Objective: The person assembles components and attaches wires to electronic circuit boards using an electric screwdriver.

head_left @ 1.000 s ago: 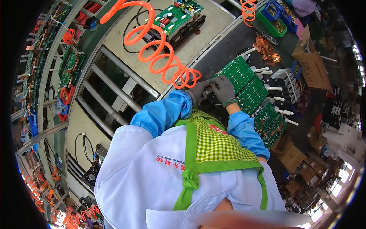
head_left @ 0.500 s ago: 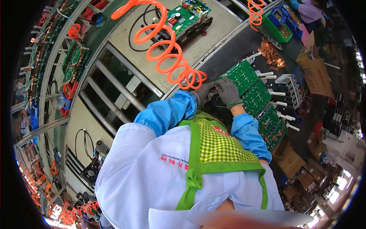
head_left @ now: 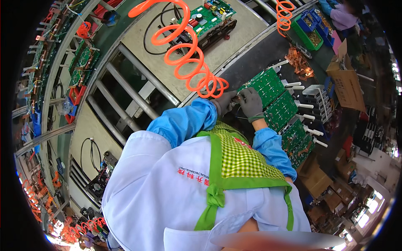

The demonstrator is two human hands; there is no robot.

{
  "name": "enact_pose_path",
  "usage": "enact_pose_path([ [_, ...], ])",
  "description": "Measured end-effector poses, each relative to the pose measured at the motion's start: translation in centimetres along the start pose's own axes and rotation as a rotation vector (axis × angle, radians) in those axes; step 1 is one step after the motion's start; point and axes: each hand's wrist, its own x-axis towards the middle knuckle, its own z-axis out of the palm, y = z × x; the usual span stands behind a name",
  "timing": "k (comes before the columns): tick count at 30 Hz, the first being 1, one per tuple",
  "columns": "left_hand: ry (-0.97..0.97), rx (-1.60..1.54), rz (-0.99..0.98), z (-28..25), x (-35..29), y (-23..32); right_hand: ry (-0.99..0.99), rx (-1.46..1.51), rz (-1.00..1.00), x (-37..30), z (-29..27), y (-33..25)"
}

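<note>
My left hand [head_left: 225,103] and my right hand [head_left: 252,103], both in grey gloves, meet close in front of my body. Between their fingertips is a small metallic part [head_left: 235,101], too small and too covered to name. Both hands have their fingers closed around it. Right beside my right hand lie green circuit boards [head_left: 268,85] in a row on the dark bench, with white tabs [head_left: 293,84] sticking out along their right side. Just beyond my left hand hangs the lower end of an orange coiled air hose [head_left: 197,79].
A green board on a black base [head_left: 209,21] sits on a pale panel ahead. Metal rollers [head_left: 134,90] lie to the left. Copper pieces [head_left: 298,62], blue and green bins [head_left: 310,31], grey heat sinks [head_left: 317,100] and a cardboard box [head_left: 345,83] are at the right. Another person [head_left: 341,16] is at far right.
My hands stay together on the small part, with only a slight shift of the fingers. The whole view has tilted a little. The boards and bench things lie as before.
</note>
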Motion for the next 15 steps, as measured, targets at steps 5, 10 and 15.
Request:
enact_pose_path([
  [5,0.007,-0.019,-0.002,0.0,-0.1,0.0,-0.023,0.071,-0.074,0.1,-0.7,0.0],
  [10,-0.024,0.035,0.007,-0.6,0.2,0.0,-0.055,0.116,-0.140,0.4,-1.0,0.4],
  [15,-0.015,0.021,0.001,0.0,-0.1,0.2,-0.028,0.021,-0.070,-0.1,-0.2,0.6],
])
